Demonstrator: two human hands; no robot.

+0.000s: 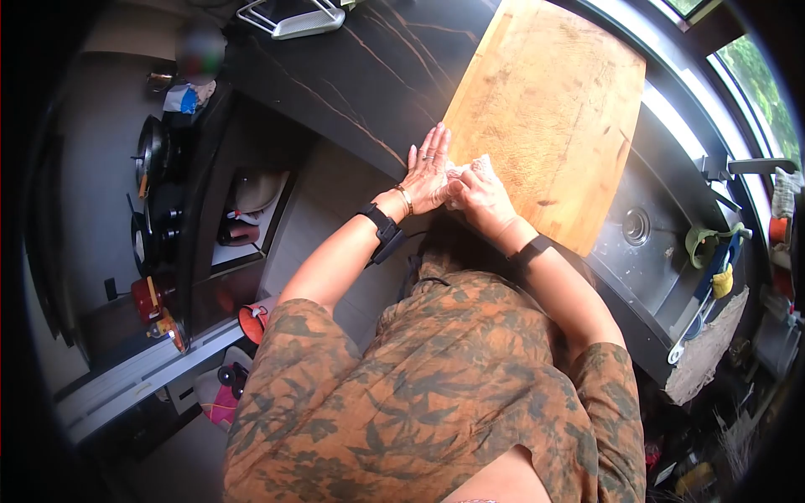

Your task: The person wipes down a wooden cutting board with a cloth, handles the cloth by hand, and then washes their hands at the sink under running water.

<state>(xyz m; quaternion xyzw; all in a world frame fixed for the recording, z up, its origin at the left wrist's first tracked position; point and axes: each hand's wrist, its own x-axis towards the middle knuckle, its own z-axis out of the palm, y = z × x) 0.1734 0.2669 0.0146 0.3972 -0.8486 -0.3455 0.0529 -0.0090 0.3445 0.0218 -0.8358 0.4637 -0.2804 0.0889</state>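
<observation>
A large wooden cutting board point(549, 109) with a wet-looking patch lies across the dark counter and the edge of the sink. My right hand point(488, 199) is closed round a crumpled white cloth point(482, 165) at the board's near left corner. Beside it, my left hand point(426, 174) has its fingers stretched out along the board's left edge, its palm close to the cloth. How firmly the left palm touches the board or the cloth is hidden.
The dark veined countertop point(335, 63) extends left, with a white wire-handled rack point(306, 23) at its far edge. On the right are a steel sink point(650, 251), a faucet point(725, 172) and hanging brushes point(713, 277). Pans point(151, 155) and open shelves stand far left.
</observation>
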